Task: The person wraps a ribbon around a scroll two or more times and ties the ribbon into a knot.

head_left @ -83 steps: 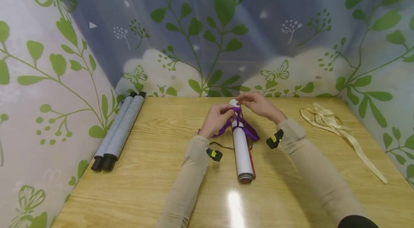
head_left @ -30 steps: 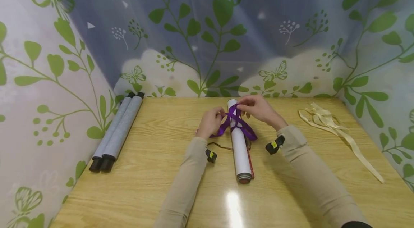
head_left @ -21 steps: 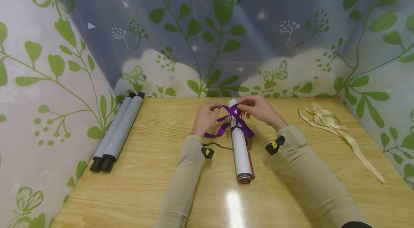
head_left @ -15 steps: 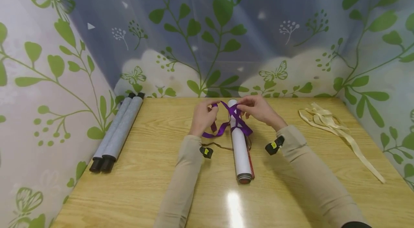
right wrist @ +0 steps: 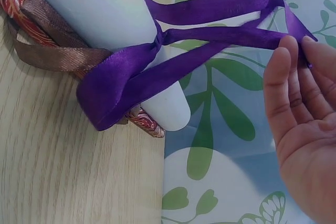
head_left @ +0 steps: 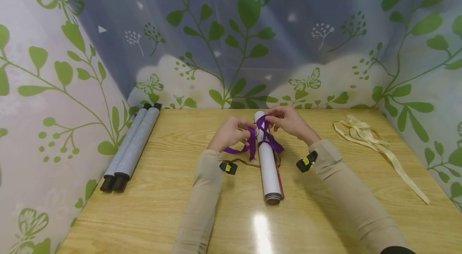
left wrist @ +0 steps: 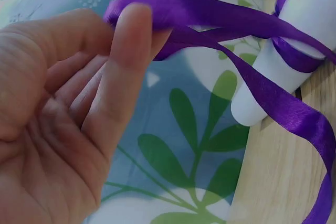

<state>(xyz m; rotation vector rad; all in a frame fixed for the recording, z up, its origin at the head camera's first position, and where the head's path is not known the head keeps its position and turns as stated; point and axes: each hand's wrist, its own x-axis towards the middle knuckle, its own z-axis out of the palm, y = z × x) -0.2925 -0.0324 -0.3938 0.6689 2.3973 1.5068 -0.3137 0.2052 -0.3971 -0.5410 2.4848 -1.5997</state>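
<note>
Left hand [head_left: 232, 133] and right hand [head_left: 288, 122] each pinch purple ribbon [right wrist: 220, 36] between thumb and fingers; ribbon wraps round white roll [head_left: 269, 170] on counter [head_left: 151, 214], near its far end. Two grey rolls [head_left: 138, 142] lie left, cream ribbon [head_left: 364, 133] heaped right.

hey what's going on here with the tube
A person is handling a purple ribbon that loops round a white tube lying on the table. The left hand holds part of the ribbon just left of the tube, while the right hand pinches another part near the tube's far end. No finished bow shows. Two grey rolls lie to the left, and a cream ribbon lies loosely bunched to the right.
</note>
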